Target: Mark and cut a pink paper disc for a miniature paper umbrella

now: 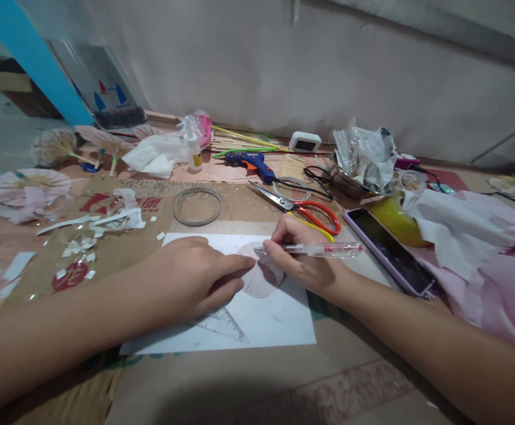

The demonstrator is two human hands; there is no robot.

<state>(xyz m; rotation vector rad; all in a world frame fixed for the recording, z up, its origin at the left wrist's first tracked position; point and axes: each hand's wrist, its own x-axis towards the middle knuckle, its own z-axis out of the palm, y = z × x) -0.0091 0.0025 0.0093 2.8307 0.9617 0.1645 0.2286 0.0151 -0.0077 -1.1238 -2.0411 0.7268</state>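
Note:
A white sheet of paper [279,316] lies on the cardboard-covered table in front of me. On it sits a thin pink paper circle [261,283]. My left hand [195,277] lies flat over a clear plastic set square [222,323], fingertips pressed at the circle's edge. My right hand [301,257] grips a clear red-ink pen [323,249], whose tip touches the circle near the left fingertips.
Red-handled scissors [304,208], a blue glue gun [252,163], a clear tape ring [196,205], a glue bottle [192,144] and a purple-cased phone [387,249] lie beyond the sheet. Pink tissue paper [496,265] is piled at the right. Small paper parasols [29,189] and scraps sit at the left.

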